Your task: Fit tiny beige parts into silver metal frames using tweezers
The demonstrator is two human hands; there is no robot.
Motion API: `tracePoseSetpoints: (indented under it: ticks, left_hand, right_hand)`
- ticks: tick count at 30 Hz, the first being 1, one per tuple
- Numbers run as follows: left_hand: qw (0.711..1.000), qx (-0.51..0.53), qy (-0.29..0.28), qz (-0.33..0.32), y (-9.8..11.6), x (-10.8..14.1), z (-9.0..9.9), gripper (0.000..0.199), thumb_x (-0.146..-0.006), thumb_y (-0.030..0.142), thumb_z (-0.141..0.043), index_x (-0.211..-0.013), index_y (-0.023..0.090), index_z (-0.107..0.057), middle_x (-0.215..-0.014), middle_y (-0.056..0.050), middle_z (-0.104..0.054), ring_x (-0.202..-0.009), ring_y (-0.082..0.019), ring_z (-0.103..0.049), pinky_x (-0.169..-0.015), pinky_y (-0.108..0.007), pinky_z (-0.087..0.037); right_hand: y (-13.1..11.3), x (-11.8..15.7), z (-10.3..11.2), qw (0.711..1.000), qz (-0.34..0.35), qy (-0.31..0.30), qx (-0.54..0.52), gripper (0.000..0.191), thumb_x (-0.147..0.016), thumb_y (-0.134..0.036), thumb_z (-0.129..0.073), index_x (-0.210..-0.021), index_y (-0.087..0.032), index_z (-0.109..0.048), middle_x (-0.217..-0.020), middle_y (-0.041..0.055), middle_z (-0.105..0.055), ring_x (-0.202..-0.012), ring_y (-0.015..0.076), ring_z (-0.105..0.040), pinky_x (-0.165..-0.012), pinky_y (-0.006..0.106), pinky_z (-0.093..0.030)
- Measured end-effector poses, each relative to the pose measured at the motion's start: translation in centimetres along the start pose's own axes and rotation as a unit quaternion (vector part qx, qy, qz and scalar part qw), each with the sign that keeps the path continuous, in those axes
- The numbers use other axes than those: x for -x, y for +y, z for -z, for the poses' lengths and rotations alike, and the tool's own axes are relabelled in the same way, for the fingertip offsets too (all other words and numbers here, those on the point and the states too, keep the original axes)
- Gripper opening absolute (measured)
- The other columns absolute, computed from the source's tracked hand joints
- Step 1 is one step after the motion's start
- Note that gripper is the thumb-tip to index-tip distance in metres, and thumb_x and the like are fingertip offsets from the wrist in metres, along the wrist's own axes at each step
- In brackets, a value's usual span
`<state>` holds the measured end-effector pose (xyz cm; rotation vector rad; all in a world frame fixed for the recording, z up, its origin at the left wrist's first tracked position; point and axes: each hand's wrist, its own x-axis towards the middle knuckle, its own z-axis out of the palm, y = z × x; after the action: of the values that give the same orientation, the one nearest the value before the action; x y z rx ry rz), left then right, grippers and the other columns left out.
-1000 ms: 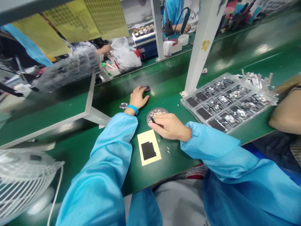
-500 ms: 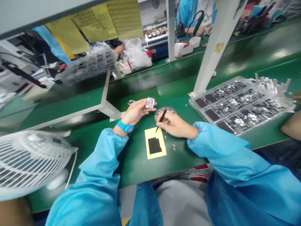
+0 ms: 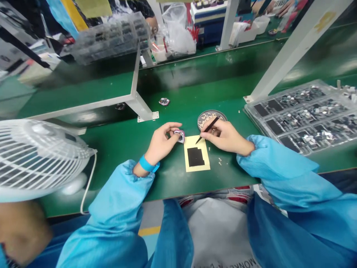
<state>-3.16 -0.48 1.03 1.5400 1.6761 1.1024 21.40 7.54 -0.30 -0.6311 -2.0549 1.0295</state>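
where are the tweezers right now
In the head view, the black tweezers are pinched in the right hand, tips over the yellow card, just below the round dish.

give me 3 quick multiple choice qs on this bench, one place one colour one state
1. Where is the round patterned disc relative to the right hand?
a) beyond it
b) nearer the person's lap
c) left of the left hand

2. What colour is the wristband on the left hand?
a) red
b) blue
c) yellow

3. What state are the black tweezers in?
a) lying on the bench
b) held in the right hand
c) stuck upright in the disc

1 a: the disc shows past the right hand's fingers.
2 b: the band is plainly blue.
3 b: the right hand's fingers grip them, tips down.
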Motion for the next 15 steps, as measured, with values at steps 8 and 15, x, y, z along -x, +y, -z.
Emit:
tracePoseSetpoints:
  ticks: [8,15]
  left_hand:
    - [0.988,0.05,-0.145,0.034,-0.1,1.3,-1.9,0.024,-0.086,0.031,-0.067,-0.103,0.017,-0.077,-0.088,-0.006,-0.077,-0.072,-0.017,-0.069,-0.066,-0.028,-0.054]
    - [0.987,-0.009,-0.158,0.034,-1.5,1.7,-2.9,0.027,-0.09,0.032,-0.065,-0.111,0.02,-0.076,-0.086,-0.005,-0.078,-0.071,-0.018,-0.072,-0.065,-0.027,-0.056]
  right_hand:
    - [0.1,0.2,0.0,0.999,0.01,-0.029,0.031,0.012,-0.089,-0.029,-0.074,-0.094,-0.019,-0.069,-0.078,-0.0006,-0.066,-0.059,0.0098,-0.054,-0.055,0.024,-0.044]
    - [0.8,0.3,-0.1,0.999,-0.006,-0.041,-0.008,0.015,-0.089,-0.031,-0.074,-0.095,-0.018,-0.068,-0.079,-0.0005,-0.065,-0.062,0.0104,-0.055,-0.056,0.024,-0.045]
